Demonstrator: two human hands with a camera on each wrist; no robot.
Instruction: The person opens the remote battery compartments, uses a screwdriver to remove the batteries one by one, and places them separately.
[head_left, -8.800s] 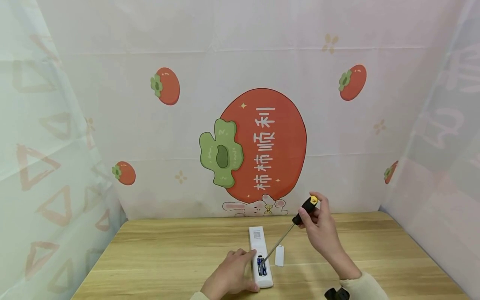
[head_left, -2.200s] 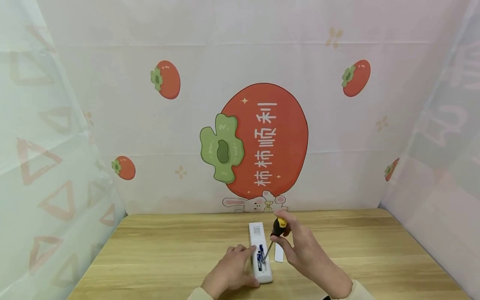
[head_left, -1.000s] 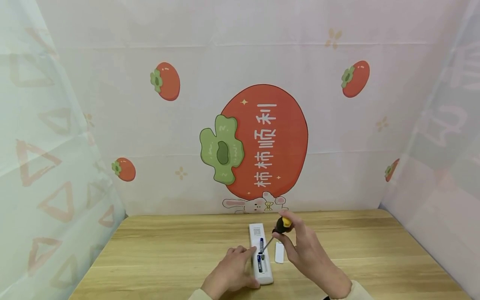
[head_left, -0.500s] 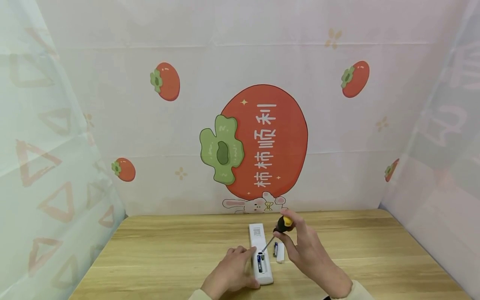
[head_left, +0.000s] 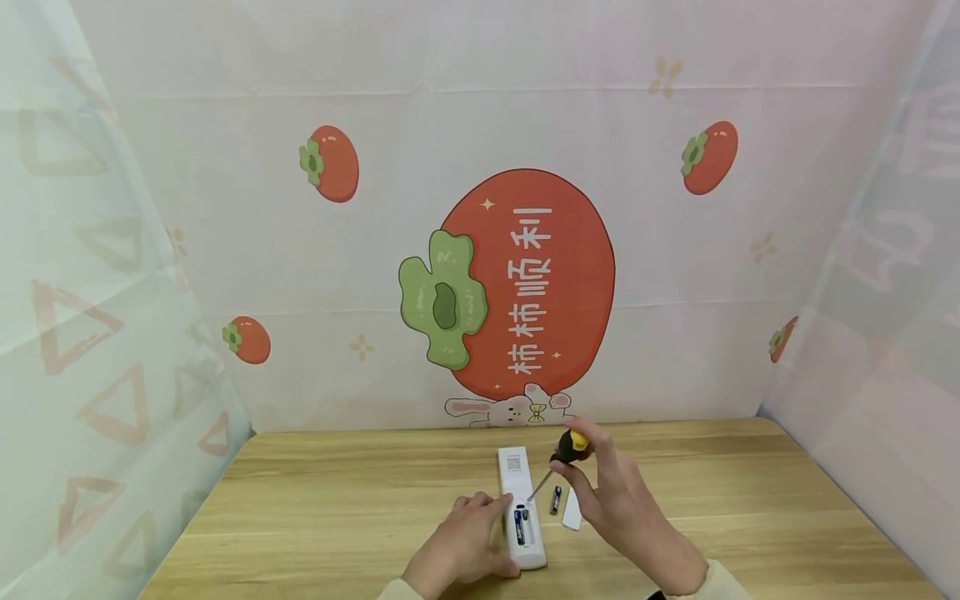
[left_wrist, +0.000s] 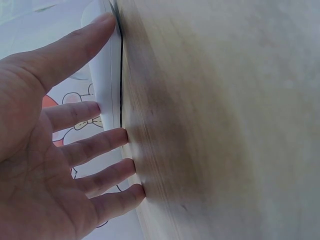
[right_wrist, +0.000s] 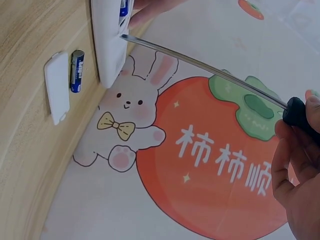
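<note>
A white remote control (head_left: 515,475) lies back side up, its battery compartment uncovered and one blue battery (head_left: 519,527) inside. My left hand (head_left: 461,540) braces its left side; in the left wrist view the thumb (left_wrist: 95,35) and index fingertip touch the white casing, with the fingers nearly straight. In my right hand (head_left: 630,504) I grip a screwdriver (right_wrist: 200,65) by its black and yellow handle. The tip meets the remote close to the compartment's far end. A second battery (head_left: 556,500) rests on the table, between the remote and the white battery cover (head_left: 572,510).
The wooden table (head_left: 337,500) ends at a cloth backdrop (head_left: 225,167) printed with persimmons and a rabbit. Pale cloth hangs at both sides. The right hand partly hides the cover in the head view.
Both batteries were in the compartment at first. The screwdriver pried one out; it slid up the remote, then dropped onto the table. The cover shifted right. The left hand stayed put.
</note>
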